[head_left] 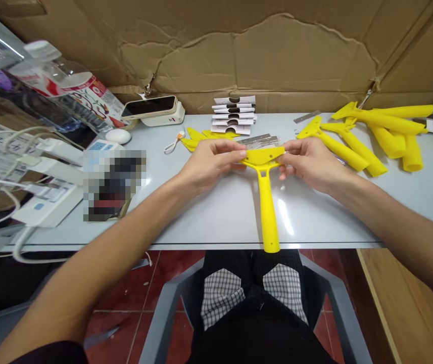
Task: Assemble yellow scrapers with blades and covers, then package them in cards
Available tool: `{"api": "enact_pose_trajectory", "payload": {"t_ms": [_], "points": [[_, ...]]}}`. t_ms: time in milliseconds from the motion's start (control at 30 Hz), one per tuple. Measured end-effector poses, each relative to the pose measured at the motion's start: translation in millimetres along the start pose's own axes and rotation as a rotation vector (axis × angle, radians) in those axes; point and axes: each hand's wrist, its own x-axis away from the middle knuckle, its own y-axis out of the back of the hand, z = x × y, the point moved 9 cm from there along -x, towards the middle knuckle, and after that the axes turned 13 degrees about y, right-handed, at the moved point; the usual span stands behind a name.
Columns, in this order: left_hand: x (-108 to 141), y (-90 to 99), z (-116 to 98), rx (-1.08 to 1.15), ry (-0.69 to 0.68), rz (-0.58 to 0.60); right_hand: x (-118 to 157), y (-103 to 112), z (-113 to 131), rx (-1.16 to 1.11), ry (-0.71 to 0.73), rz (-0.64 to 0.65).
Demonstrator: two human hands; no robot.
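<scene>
Over the glossy tabletop (208,217), left hand (213,164) and right hand (314,161) tight on a smooth T-shaped yellow scraper (268,212).

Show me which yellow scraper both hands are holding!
The yellow scraper in the middle, pinched between the left hand and right hand; the other scrapers lie grouped at the right.

Left side: white power strip (36,212) with plugs (57,170) in it, red/white-label plastic bottle (97,98), smartphone (150,105) lying on white block (163,118). Cardboard (246,55) along back. Below: grey plastic chair (166,311), red floor tiles (123,331).
</scene>
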Motion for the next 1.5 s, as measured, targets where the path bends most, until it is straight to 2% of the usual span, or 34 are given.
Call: {"api": "enact_pose_trajectory", "payload": {"t_ms": [100,367,533,700,1067,1300,1500], "points": [[-0.5,-3.5,4.4,-0.009,0.065,0.048,-0.6,-0.2,-0.8,-0.001,0.007,0.012],[-8.2,9.7,5.0,-0.058,0.103,0.053,1.6,-7.0,3.2,-0.007,-0.016,0.046],[-7.8,14.7,4.6,-0.059,0.112,-0.008,4.2,-7.2,6.4,-0.064,-0.049,0.043],[-3.8,16.6,1.0,-0.062,0.104,-0.067,3.6,-8.8,7.4,-0.11,-0.034,0.091],[-0.1,17.6,-2.3,-0.072,0.095,-0.069,4.2,-7.5,9.1,-0.184,-0.102,0.006],[2.2,14.0,-3.2,-0.135,0.091,-0.046,6.4,-11.4,6.6,-0.109,-0.118,0.054],[-0.7,9.8,3.2,-0.103,0.106,-0.044,6.8,-8.5,5.6,-0.07,-0.131,0.048]]}}
